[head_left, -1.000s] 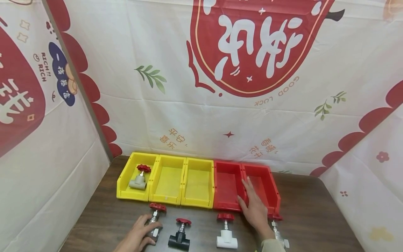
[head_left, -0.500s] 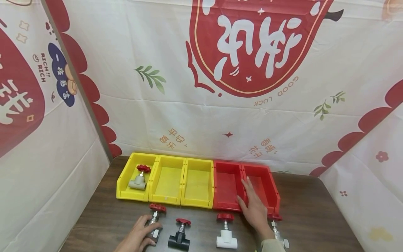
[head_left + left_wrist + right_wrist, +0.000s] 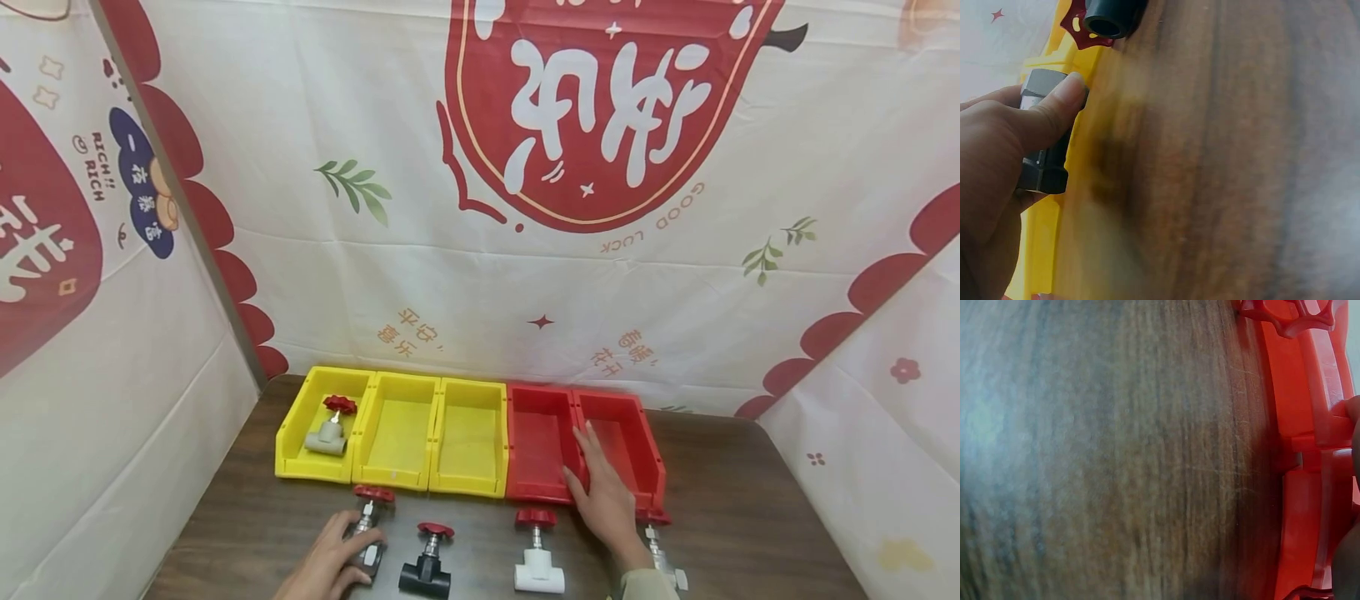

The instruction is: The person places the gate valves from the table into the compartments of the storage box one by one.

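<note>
My left hand [image 3: 326,558] grips the body of a silver metal valve with a red handwheel [image 3: 367,533]; thumb and fingers lie on opposite sides of its grey metal body [image 3: 1044,165] in the left wrist view. Just right of it, a black tee-shaped valve [image 3: 426,575] lies on the table. My right hand [image 3: 607,504] rests over the wall between the two red bins [image 3: 540,493], fingers extended and holding no valve. A white valve [image 3: 538,571] lies left of that hand. Another silver valve [image 3: 656,550] is partly hidden behind the right wrist.
Several yellow bins [image 3: 468,485] stand joined in a row with the red ones along the back of the wooden table [image 3: 720,492]. The leftmost yellow bin holds a grey valve [image 3: 326,437] with a red handwheel. Printed white cloth [image 3: 450,275] hangs behind and at both sides.
The head view has shifted very slightly. Both hands and all the valves keep their places on the table and bins.
</note>
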A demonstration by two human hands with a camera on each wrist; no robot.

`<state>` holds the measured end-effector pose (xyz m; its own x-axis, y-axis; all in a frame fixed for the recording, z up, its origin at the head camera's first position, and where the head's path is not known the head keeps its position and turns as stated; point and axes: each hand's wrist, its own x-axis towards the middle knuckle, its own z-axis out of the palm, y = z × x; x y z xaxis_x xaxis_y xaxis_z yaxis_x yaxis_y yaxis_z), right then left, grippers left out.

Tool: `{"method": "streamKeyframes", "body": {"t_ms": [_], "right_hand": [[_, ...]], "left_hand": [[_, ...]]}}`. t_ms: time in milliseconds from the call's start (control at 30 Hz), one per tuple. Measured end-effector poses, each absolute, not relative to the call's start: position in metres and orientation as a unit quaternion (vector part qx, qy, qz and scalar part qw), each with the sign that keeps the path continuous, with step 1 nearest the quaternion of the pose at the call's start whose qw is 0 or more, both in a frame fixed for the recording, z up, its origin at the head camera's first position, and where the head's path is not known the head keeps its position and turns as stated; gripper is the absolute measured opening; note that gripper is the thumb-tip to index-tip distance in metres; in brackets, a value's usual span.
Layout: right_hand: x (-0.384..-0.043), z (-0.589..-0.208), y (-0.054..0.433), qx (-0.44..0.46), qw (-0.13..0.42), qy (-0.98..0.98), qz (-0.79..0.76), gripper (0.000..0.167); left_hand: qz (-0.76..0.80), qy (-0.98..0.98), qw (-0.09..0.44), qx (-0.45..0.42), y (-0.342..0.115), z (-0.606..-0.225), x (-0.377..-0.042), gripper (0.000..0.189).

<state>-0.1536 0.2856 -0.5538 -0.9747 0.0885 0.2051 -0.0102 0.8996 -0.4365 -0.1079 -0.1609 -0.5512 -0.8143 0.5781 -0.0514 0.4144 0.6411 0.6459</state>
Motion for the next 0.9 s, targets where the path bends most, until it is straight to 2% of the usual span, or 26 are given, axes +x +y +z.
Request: {"method": "streamKeyframes", "body": {"t_ms": [467, 700, 900], "right_hand": [[-0.154, -0.551, 0.285, -0.016, 0.109, -0.97, 0.219, 0.098], [-0.154, -0.551, 0.285, -0.014, 0.112, -0.968, 0.223, 0.098], [-0.153, -0.551, 0.285, -0.016, 0.108, -0.968, 0.226, 0.098]], "left_hand": [[0.289, 0.906, 0.058, 0.303, -0.16, -0.539, -0.116, 0.046], [0.266, 0.909, -0.04, 0.32, -0.156, -0.535, -0.12, 0.048], [0.258, 0.916, -0.043, 0.306, -0.152, -0.53, -0.125, 0.049]]}}
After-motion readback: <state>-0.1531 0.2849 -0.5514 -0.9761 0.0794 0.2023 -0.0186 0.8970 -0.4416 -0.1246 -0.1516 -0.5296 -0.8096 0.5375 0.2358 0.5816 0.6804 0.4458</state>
